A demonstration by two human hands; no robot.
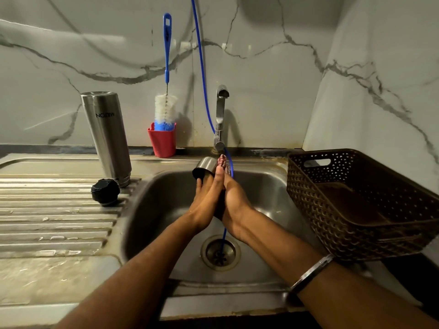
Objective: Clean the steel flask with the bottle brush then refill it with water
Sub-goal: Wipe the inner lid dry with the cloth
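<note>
Forearms enter from the near edge of the sink unit and meet over the basin (273,186). A metal bangle (311,274) sits on the right wrist. The left hand (204,200) and right hand (234,203) are pressed close together around a small steel cup (204,166) with a dark inner mouth, apparently the flask's cap. The left hand's fingers curl round its lower side; the right hand lies against it, but whether it grips the cup or only steadies it cannot be told. Beneath them lies the drain (220,252), with a blue hose (202,67) trailing down past the hands to it.

Judged step: rinsing or rubbing the cap before the flask body is brushed. To do it well, the cup should stay low over the basin, directly below the tap (222,115), mouth turned so water runs out and not onto the drainboard.

The steel flask (105,136) stands inverted at the far end of the ribbed drainboard (54,224), left of the basin, untouched. Its black stopper (105,192) rests just beside it, nearer the front. The bottle brush (166,103) stands upright in a red holder (162,142) on the back ledge, between flask and tap, unused. A brown woven basket (356,205) occupies the right edge.

Steel surfaces show staining and water marks. Walls are white marble-patterned panels with grey veining; the back ledge joint is grimy.
</note>
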